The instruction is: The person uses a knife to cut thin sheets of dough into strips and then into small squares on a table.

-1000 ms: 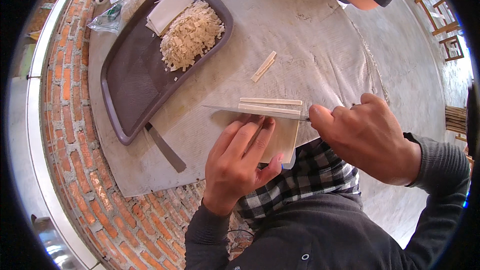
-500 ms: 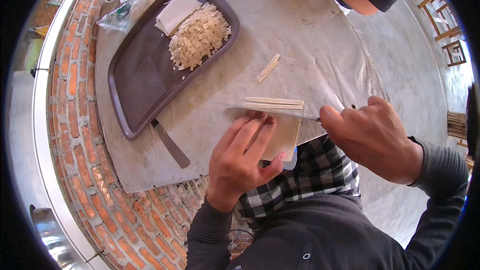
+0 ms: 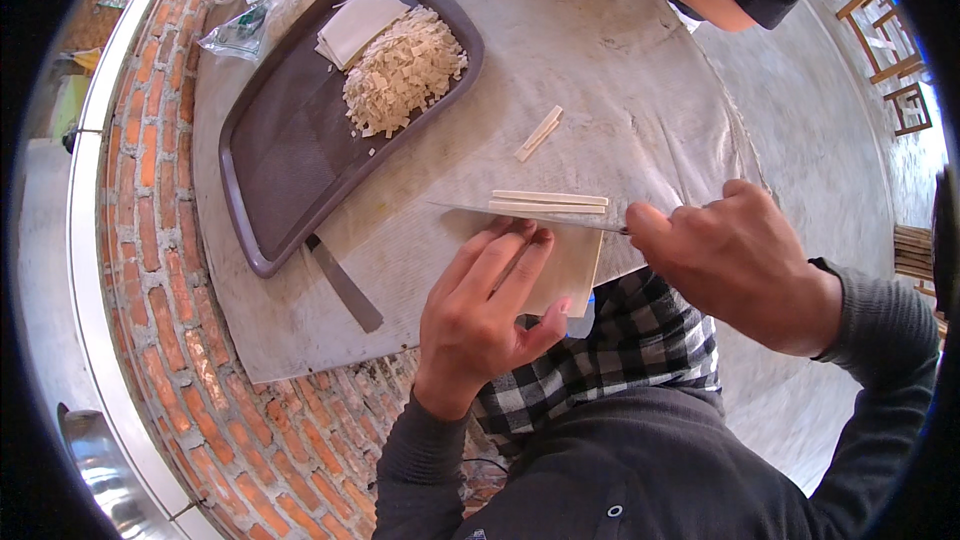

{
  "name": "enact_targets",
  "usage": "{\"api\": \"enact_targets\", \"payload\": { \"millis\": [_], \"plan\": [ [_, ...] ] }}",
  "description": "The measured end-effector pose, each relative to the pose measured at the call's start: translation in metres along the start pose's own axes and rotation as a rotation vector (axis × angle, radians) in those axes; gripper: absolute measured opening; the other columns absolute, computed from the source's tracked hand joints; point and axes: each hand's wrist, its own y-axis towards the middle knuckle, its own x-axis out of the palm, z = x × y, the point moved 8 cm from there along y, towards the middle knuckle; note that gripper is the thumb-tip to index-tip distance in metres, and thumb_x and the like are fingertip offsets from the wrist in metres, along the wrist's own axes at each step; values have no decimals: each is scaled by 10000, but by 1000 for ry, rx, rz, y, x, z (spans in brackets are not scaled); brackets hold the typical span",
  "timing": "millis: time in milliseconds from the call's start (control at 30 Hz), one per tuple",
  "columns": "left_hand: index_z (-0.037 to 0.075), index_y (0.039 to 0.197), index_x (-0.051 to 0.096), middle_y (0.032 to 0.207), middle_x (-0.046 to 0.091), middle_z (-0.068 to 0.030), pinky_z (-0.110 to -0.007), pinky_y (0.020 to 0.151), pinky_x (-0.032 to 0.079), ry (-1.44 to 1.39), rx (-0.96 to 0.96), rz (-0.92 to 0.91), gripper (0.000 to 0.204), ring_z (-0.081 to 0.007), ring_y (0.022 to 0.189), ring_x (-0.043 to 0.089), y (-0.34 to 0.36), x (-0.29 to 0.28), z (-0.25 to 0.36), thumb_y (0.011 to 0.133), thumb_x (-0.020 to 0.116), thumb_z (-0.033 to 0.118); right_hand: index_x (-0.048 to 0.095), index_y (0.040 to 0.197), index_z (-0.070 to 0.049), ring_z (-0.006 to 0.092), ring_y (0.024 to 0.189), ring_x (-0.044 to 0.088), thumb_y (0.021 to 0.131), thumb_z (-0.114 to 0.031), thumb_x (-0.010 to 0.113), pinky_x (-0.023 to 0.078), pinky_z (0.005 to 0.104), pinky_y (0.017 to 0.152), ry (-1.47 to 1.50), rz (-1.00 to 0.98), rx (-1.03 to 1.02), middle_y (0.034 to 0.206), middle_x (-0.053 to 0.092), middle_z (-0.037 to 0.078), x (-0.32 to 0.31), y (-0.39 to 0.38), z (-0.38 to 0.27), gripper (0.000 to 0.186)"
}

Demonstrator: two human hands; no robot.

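Pressing on a pale sheet [image 3: 575, 270] at the near edge of the table [image 3: 470, 115], the left hand [image 3: 485, 285] had its fingers extended, a narrow gap between the index and middle ones, and its thumb held well out from them. The right hand [image 3: 725, 265] was curled tightly around the handle of a knife [image 3: 460, 208], whose blade lay across the sheet just beyond the left fingertips. Two thin strips [image 3: 550, 199] lay side by side just past the blade, and a smaller pair of slivers [image 3: 540, 134] rested farther off.

On the left stood a dark brown tray [image 3: 275, 155], turned at a slant. Its far end held a heap of small pale chips [image 3: 405, 70], with a few stray ones beside it, and a stack of sheets [image 3: 362, 25] touching the heap; its near end was bare. A clear plastic bag [image 3: 268, 20] sat against the tray's outer side, its pale contents too indistinct to identify. A flat metal blade [image 3: 345, 288] stuck out by the tray's near rim.
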Motion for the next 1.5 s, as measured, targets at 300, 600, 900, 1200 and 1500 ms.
{"api": "enact_targets", "payload": {
  "millis": [300,600,900,1200,1500],
  "plan": [
    [-26,1335,818,1347,765,-199,-486,1106,622,12,6,0,537,-390,1267,745,1,-3,0,934,819,330,560,1088,-95,223,581,733,1063,-141,738,490,381,574,36,22,39,638,651,25,1,-12,0,186],
    [-34,1251,835,1324,785,-185,-469,1089,642,72,57,73,485,-381,1257,751,-7,-4,3,931,824,329,593,1089,-90,166,561,738,1000,-154,866,494,334,511,-118,126,-3,603,639,22,-2,-9,8,294],
    [54,1238,864,1328,798,-88,-457,1017,666,102,196,3,537,-322,1223,743,-10,-2,17,765,988,276,569,1052,-105,191,528,701,1057,-136,771,472,346,514,-36,108,-5,596,618,13,-1,-22,5,205],
    [68,1352,847,1427,786,-75,-447,1057,650,100,115,0,637,-323,1250,731,-9,4,14,723,929,126,575,1158,-125,201,524,677,1037,-110,776,481,365,532,-23,138,-12,606,570,17,-4,-29,10,234],
    [62,1415,818,1367,764,-115,-498,1063,625,146,80,-55,748,-359,1268,700,-5,5,17,939,844,638,566,1325,-148,195,573,690,1029,-132,778,508,353,518,-24,170,-86,686,578,11,3,-26,2,364]
  ]
}}
